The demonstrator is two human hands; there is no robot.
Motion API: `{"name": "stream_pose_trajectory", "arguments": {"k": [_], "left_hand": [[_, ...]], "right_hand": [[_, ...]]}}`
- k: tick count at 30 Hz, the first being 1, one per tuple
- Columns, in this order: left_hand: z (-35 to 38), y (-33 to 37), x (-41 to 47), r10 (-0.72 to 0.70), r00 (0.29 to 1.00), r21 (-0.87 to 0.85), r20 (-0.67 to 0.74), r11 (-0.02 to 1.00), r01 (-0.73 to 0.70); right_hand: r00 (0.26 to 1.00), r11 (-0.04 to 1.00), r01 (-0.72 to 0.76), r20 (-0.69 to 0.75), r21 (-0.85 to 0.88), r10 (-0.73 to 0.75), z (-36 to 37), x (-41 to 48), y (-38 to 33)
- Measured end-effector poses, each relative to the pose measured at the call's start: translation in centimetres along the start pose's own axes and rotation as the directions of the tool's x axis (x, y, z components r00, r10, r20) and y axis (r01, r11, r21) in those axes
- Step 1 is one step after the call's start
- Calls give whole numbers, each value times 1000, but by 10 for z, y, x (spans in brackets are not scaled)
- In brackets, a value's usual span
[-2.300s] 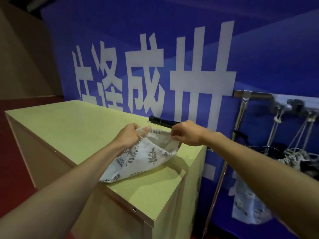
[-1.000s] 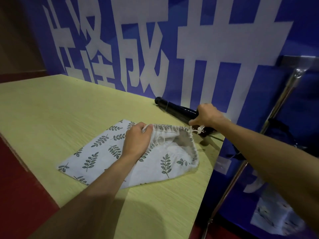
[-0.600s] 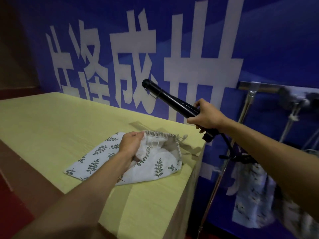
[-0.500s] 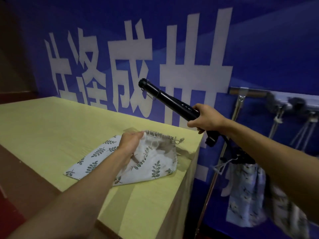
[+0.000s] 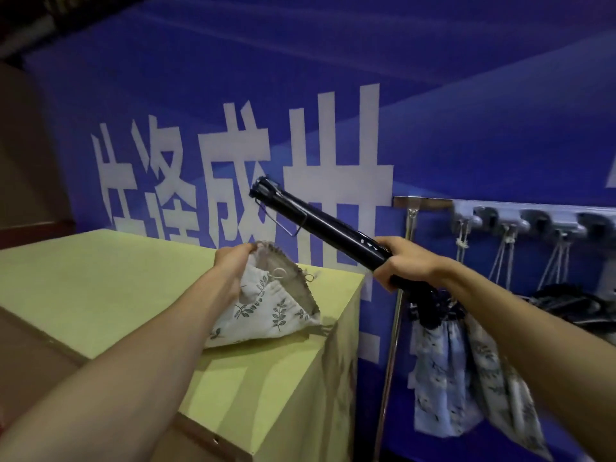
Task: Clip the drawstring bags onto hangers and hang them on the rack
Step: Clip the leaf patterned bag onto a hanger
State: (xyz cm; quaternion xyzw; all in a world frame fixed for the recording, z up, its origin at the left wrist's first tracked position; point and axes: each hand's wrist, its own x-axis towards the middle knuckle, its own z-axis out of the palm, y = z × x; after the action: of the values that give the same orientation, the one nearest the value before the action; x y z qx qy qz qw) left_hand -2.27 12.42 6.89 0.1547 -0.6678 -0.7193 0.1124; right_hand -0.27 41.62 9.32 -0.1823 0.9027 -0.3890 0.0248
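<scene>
A white drawstring bag (image 5: 271,315) with a green leaf print is partly lifted off the yellow-green table (image 5: 100,288). My left hand (image 5: 233,261) grips its gathered mouth at the top. My right hand (image 5: 405,261) grips a black tube-shaped hanger (image 5: 316,221), held slanting up to the left above the table's right corner; a thin wire loop shows near its upper end. Two similar printed bags (image 5: 446,371) hang below its lower end. A metal rack (image 5: 405,261) with a horizontal rail stands to the right of the table.
A blue banner with large white characters (image 5: 240,181) covers the wall behind. Grey clips with white cords (image 5: 506,225) hang along the rack rail, and dark items (image 5: 566,305) hang further right. A wooden wall stands at the far left.
My right hand picked the black hanger up off the table and raised it. My left hand lifted the bag's mouth off the tabletop.
</scene>
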Motion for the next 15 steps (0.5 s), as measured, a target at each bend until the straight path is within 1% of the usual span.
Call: {"name": "stream_pose_trajectory", "arguments": {"k": [3,5,6,9,12,14,15], "left_hand": [[-7,3,6,-51,999,-46,8,998,52],[-11,0,19,-43,999,-64,7,997,43],[-10,4,9,-29,1000,-42,5,999,29],[-4,14,-19,75,997,58,-18,996,-74],[3,14,-24,202,979,113,11,973,-202],[6,13,-23,329,944,240,39,913,-328],[7,13,-23,375,926,321,36,874,-366]], "right_hand": [[998,1000,-7,67,-30,9,-9,-14,12],[992,997,-28,118,-76,37,-11,-19,19],[989,994,-44,135,-101,58,-10,-22,21],[979,984,-84,172,-157,111,-6,-23,23],[973,978,-93,193,-185,129,-2,-22,16],[974,975,-68,198,-213,111,-1,-21,8],[975,972,-50,199,-230,97,-1,-20,4]]}}
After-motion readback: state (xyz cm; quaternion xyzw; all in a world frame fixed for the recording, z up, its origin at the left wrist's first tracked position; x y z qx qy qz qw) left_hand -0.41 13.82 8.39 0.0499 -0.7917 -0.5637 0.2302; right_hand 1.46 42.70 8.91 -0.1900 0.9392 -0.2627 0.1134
